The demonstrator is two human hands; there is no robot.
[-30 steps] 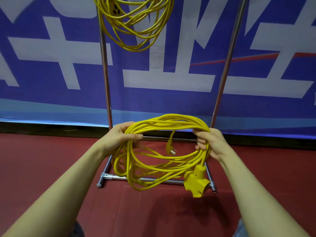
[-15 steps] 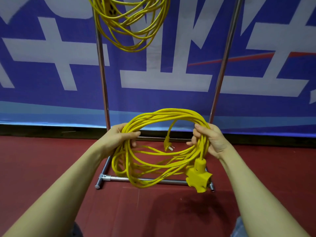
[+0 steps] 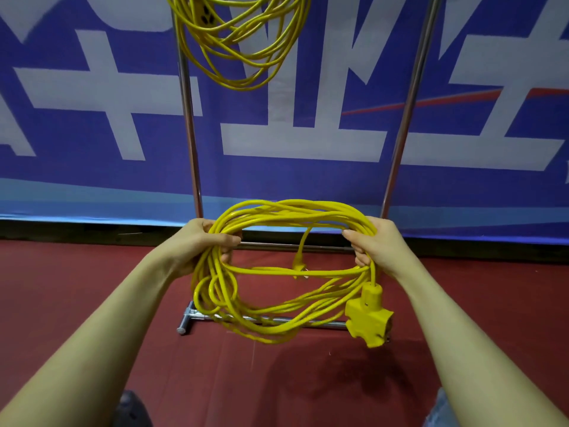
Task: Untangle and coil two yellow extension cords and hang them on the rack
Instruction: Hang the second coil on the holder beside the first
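A coiled yellow extension cord (image 3: 286, 211) is stretched between both hands in front of me. My left hand (image 3: 197, 245) grips the coil's left side, fingers curled round the strands. My right hand (image 3: 375, 241) grips the right side. Its yellow multi-outlet socket block (image 3: 369, 318) dangles below my right hand, and its plug (image 3: 299, 266) hangs inside the loop. A second coiled yellow cord (image 3: 243, 41) hangs from the top of the metal rack (image 3: 189, 124), above and slightly left of my hands; the rack's top bar is out of view.
The rack's two chrome uprights rise behind the coil, the right one (image 3: 406, 118) leaning rightward. Its base bar (image 3: 191, 315) lies on the red carpet (image 3: 277, 380). A blue and white banner (image 3: 92, 134) covers the wall behind.
Both hands have lifted the coil slightly and it has spread a little wider. The dangling socket block has swung a bit to the right.
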